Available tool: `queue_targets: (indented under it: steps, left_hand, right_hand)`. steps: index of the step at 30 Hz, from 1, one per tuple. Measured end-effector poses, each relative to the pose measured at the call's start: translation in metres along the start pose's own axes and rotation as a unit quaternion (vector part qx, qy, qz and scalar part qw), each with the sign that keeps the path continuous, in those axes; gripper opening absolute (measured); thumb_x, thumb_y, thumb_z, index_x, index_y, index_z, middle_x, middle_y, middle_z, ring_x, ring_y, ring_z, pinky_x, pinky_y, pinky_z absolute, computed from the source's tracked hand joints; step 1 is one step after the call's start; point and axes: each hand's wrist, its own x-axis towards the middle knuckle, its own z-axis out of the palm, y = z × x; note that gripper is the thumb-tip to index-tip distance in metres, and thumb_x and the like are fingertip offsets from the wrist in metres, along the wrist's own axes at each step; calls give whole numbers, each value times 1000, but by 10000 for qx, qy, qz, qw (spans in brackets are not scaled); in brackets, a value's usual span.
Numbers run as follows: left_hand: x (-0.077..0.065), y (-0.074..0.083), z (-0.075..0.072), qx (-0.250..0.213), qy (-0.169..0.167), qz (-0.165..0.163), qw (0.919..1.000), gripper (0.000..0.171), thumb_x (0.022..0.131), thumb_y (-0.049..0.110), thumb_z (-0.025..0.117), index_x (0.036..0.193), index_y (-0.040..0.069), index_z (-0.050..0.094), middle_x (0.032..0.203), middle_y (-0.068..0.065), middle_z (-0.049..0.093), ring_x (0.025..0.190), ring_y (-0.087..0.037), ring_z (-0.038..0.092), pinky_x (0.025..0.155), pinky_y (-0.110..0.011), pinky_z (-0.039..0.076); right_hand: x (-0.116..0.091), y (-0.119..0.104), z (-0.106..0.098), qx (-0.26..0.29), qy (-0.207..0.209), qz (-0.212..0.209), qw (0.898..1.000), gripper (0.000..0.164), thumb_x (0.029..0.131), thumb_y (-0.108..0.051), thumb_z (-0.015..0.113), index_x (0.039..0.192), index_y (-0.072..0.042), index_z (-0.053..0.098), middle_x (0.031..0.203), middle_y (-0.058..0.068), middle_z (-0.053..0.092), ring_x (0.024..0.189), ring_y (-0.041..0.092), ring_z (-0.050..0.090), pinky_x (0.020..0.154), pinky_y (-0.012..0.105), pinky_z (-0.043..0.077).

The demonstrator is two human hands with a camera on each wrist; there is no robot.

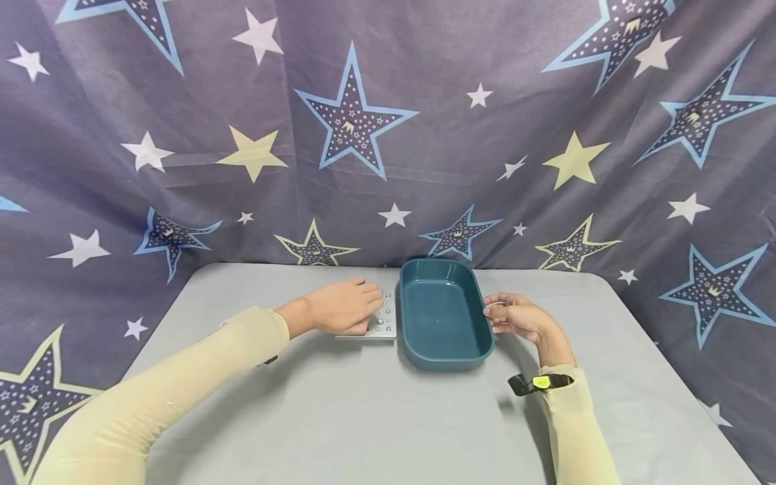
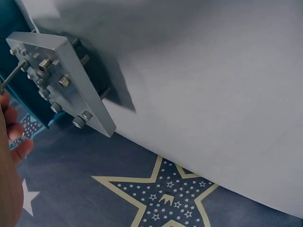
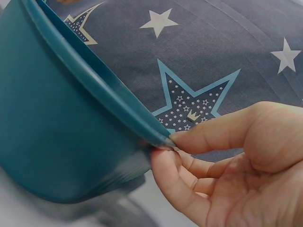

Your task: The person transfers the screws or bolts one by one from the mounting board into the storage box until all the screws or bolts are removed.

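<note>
My left hand (image 1: 348, 306) is over a silver metal plate (image 1: 390, 313) with several socket-head screws (image 2: 64, 81) standing in it. In the left wrist view, the plate stands on short metal legs. A thin metal rod (image 2: 14, 75) runs from the plate to my left fingers (image 2: 14, 130), which appear to pinch its end; the grip is partly cut off. To the right of the plate is a teal plastic bin (image 1: 447, 364) with nothing visible inside. Thumb and forefinger of my right hand (image 1: 515, 314) pinch the bin's right rim, as the right wrist view shows closely.
A pale grey table (image 1: 388, 431) lies under everything, its back edge against a dark star-patterned curtain (image 1: 424, 188). The bin stands close beside the plate, near that back edge. A black strap (image 1: 539, 384) is on the right wrist.
</note>
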Motion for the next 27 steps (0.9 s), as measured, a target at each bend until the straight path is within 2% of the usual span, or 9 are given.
queue_targets:
  steps: [5,11,15,27]
  left_hand:
    - [2,-3,-9,5,90,-13,10000,29,95,30,53,113,8,60,111,-7,63,104,-23,55,94,-41,49]
    - [5,-10,-24,138,452,-69,9989,28,92,30,57,110,8,60,106,-6,63,100,-23,55,89,-40,47]
    - [6,-14,-33,254,619,-120,9977,25,91,30,54,104,9,59,101,-6,61,96,-24,53,84,-39,47]
    - [16,-25,-54,304,995,-385,9938,18,91,24,46,96,9,54,95,-6,56,90,-25,51,82,-40,46]
  right_hand:
    - [-1,-1,0,10,24,-4,10000,35,98,-1,49,129,10,40,83,-5,55,76,5,56,74,24,55]
    - [-1,-3,0,-21,45,-20,10000,36,97,-2,49,130,11,40,84,-5,56,77,6,56,74,24,55]
    - [-2,-3,0,-12,46,-26,10000,37,98,-2,50,130,11,39,84,-5,56,76,5,56,74,24,56]
    - [-1,-1,0,-27,-39,-83,10000,38,97,-3,51,131,11,40,85,-5,57,77,6,57,74,24,55]
